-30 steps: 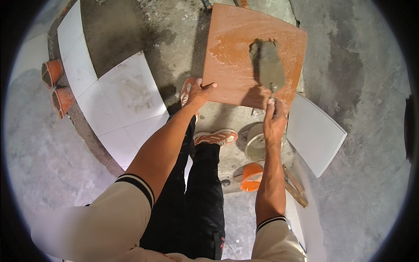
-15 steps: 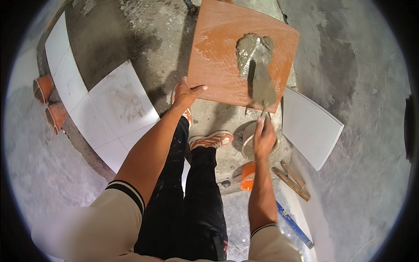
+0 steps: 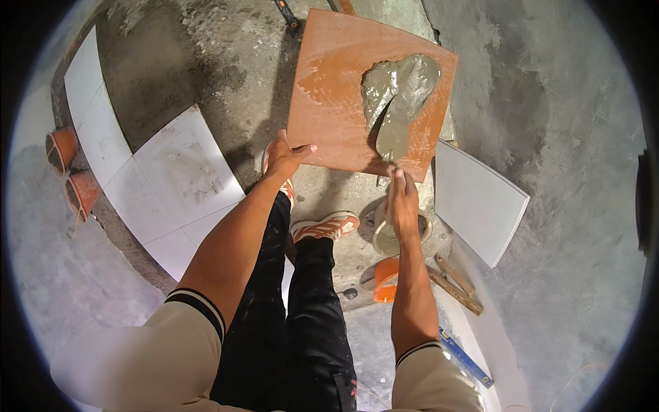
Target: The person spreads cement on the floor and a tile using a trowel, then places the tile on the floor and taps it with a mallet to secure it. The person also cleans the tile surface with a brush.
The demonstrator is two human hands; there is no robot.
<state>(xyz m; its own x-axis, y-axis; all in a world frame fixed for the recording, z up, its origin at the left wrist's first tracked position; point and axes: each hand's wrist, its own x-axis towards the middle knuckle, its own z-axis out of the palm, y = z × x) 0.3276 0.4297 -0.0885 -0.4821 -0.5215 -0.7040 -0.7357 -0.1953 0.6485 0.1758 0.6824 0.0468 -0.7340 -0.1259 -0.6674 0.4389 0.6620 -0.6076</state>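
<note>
A person's two bare hands at an orange tile (image 3: 333,96), textured face up, which lies at 12 to 1 o'clock from the centre of the view. The left hand (image 3: 283,161) grips the tile at the 8 o'clock corner of its outline, thumb resting on the face; the remaining fingers are largely hidden, so their spread cannot be told. The right hand (image 3: 403,196), near the tile's 6 o'clock edge, has its fingers closed around the handle of a trowel (image 3: 393,137), the blade pointing toward 12 o'clock and meeting the lower side of a wet grey mortar heap (image 3: 417,79). This heap sits on the tile, toward 2 o'clock from its middle. Surroundings, by clock position about the centre of the view: white slabs (image 3: 480,206), stacked, at 3 o'clock; a pale bucket (image 3: 377,239), partly behind the right forearm, at 4 o'clock; a blue level (image 3: 468,360) between 4 and 5; an orange container (image 3: 384,294) at 5; laid white tiles (image 3: 154,182) and two orange-red buckets (image 3: 84,191) at 9.
</note>
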